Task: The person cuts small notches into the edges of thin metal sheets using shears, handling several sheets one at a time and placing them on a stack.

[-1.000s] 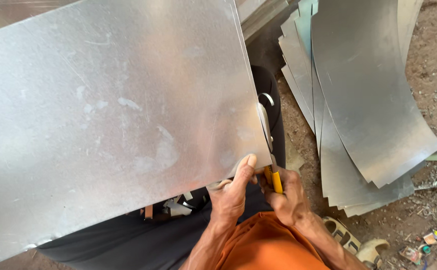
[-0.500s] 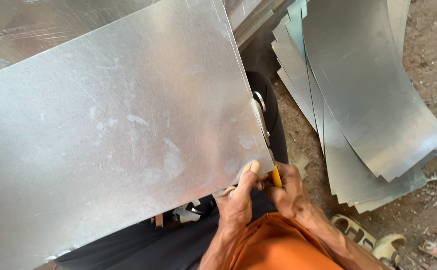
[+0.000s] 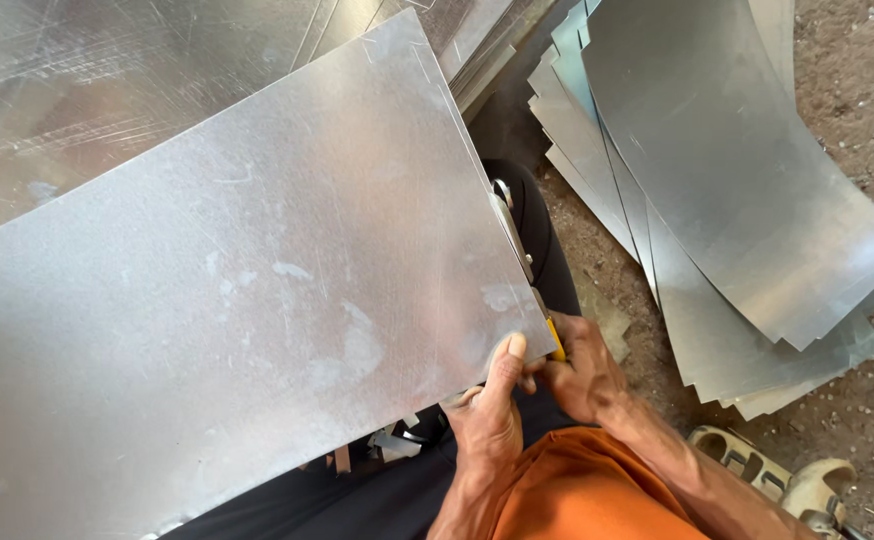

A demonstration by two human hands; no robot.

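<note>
**Metal sheet gripped at its near corner, snips along the right edge**

A large flat grey galvanised metal sheet (image 3: 247,320) is seen filling the frame from nine o'clock to the centre, its right edge running diagonally from twelve o'clock down to the corner near five o'clock. That corner is pinched by the left hand (image 3: 487,420), the thumb laid flat on top of the sheet. The right hand (image 3: 582,375) is clenched around the yellow-handled metal snips (image 3: 522,265), whose blades lie along the sheet's right edge. Open room is left only in the narrow dark gap beyond that edge; at three o'clock a stack of curved grey metal sheets (image 3: 737,200) is spread on the dirt ground (image 3: 857,80). The held sheet's surface is dull, marked with pale smears and fine scratches. A pale sandal (image 3: 787,480) lies at five o'clock.
</note>
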